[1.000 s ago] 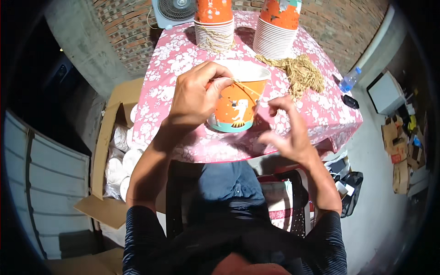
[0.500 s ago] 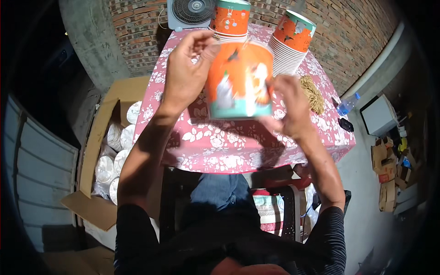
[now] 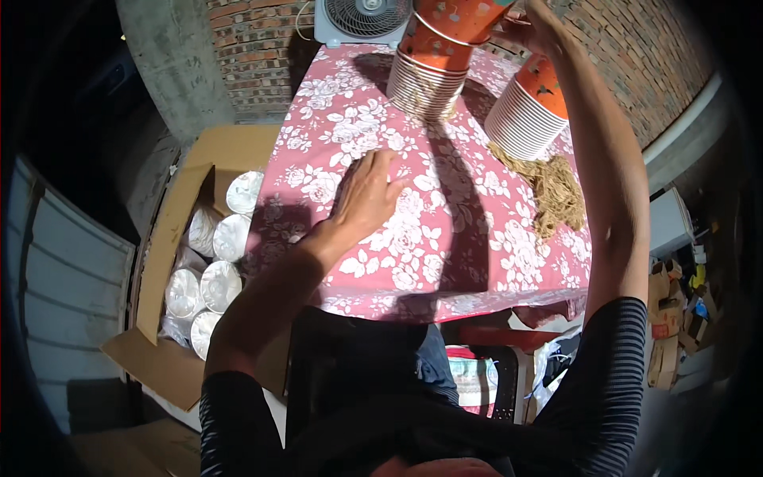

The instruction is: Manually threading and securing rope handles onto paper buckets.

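At the far edge of the table, my right hand (image 3: 531, 30) grips the side of an orange paper bucket (image 3: 465, 17), partly cut off by the top of the view. That bucket is tilted over a tall stack of nested paper buckets (image 3: 429, 83) with white rims, and seems to touch its top. My left hand (image 3: 369, 195) is held low over the flowered tablecloth (image 3: 350, 127), fingers loosely stretched with nothing in them. Beside my right forearm stands a second stack of paper buckets (image 3: 528, 115), orange at the top, its upper part partly hidden by the arm.
A bundle of tan raffia-like strands (image 3: 556, 191) lies at the table's right. A grey fan (image 3: 362, 20) stands at the back left. On the left, an open cardboard box (image 3: 151, 294) holds several plastic-wrapped white stacks (image 3: 221, 286). Small cartons (image 3: 664, 318) lie on the right floor.
The orange bucket went from in front of me, between both hands, up to the far stack in my right hand. My left hand let go and dropped toward the tablecloth. The view shifted.
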`<state>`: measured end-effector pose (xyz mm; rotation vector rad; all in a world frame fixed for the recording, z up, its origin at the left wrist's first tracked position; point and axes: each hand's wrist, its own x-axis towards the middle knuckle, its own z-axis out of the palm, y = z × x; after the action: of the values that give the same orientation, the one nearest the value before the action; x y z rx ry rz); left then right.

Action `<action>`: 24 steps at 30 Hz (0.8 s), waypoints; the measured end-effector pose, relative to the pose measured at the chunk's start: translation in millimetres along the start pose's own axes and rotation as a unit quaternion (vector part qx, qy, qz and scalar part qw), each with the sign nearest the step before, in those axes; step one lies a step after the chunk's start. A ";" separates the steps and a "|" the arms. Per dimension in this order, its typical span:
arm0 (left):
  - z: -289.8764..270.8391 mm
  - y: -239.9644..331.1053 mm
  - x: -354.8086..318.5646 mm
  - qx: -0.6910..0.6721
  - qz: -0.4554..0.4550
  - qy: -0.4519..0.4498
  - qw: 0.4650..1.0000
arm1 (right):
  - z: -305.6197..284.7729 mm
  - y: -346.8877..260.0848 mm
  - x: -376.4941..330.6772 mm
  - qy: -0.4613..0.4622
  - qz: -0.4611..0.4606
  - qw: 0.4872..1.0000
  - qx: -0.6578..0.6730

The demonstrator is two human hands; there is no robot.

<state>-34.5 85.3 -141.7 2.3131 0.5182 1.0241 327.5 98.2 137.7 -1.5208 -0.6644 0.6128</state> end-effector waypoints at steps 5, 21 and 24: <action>-6.5 7.4 -1.8 0.031 0.009 -0.041 0.999 | -12.6 24.0 40.7 -0.319 -0.044 0.946 -0.036; -5.0 8.4 -6.4 0.036 0.030 -0.086 0.995 | 75.4 74.8 3.9 0.046 -0.478 0.709 -0.517; 0.9 8.8 -5.6 0.025 0.022 -0.082 0.996 | 84.6 102.9 -3.9 0.118 -0.583 0.608 -0.527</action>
<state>-36.3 75.2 -139.9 2.4379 0.4333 0.8397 268.3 150.7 30.4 -1.6548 -1.7397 -1.2068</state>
